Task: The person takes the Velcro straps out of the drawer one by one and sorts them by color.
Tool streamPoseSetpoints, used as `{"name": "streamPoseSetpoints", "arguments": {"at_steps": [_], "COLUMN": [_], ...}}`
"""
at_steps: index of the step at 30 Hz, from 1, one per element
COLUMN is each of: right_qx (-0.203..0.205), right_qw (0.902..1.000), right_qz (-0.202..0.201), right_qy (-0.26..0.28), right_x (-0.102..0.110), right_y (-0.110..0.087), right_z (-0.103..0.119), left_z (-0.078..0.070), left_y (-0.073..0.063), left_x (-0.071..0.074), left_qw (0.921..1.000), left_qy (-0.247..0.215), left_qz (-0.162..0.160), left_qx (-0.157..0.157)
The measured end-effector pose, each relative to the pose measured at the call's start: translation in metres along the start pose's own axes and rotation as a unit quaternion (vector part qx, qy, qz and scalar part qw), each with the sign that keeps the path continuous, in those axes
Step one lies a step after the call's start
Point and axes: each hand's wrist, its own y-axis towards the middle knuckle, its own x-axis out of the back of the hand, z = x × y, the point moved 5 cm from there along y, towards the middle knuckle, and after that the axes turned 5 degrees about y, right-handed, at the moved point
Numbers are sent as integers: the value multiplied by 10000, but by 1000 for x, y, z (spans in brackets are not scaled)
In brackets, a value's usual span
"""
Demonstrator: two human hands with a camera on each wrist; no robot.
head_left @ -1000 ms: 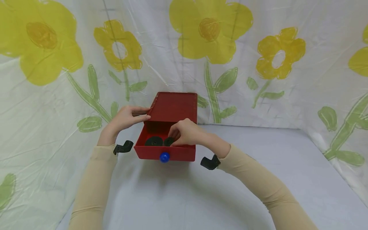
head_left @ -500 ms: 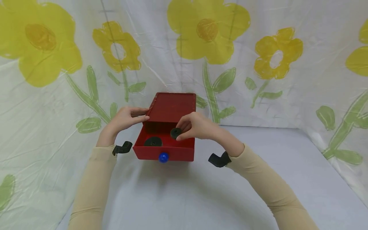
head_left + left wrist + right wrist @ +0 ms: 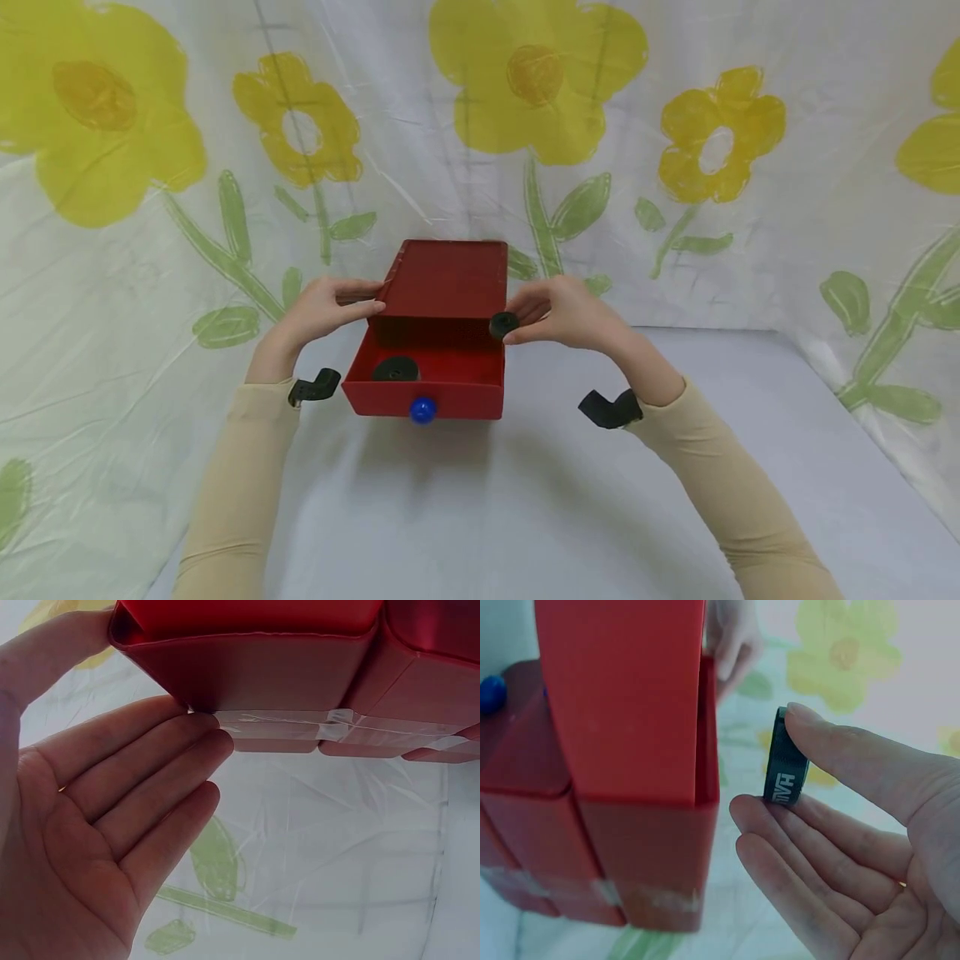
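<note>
the person's right grip point(image 3: 566, 312) is closed to a light pinch on a small black disc point(image 3: 497, 327), which sits at its very tips: in the right wrist view the thumb bears on one edge and fingertips meet the other, the disc standing on edge with pale lettering along its rim, well forward of the palm. that view also shows a gap between the disc and the red box point(image 3: 450, 279); from the head it hangs off the box's front right corner, above the bench point(image 3: 600, 517). the remaining fingers of that grip lie extended. the left grip point(image 3: 322, 308) is spread, its fingers nearly straight and touching the box's left side, thumb at the front corner, well apart from the small disc across the box. the red drawer point(image 3: 468, 402) is pulled out, its blue knob point(image 3: 423, 409) facing the person, and a larger black disc point(image 3: 396, 367) lies inside toward the front left. behind hangs a white curtain point(image 3: 405, 100) printed with yellow flowers.
</note>
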Motion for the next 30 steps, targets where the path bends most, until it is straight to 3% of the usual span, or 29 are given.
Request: {"name": "streamPoseSetpoints", "arguments": {"at_steps": [11,30], "right_qx": [-576,-1305], "right_qw": [9974,9896], "right_qz": [-417,-557], "right_qy": [-112,-229], "right_x": [24,25], "right_y": [-20,-38], "right_z": [-46,-115], "left_z": [1,5], "left_y": [1,1], "left_x": [-1,0], "left_qw": [10000,9998], "left_qy": [50,172], "left_qz": [-37,-28], "left_qx": [22,99]}}
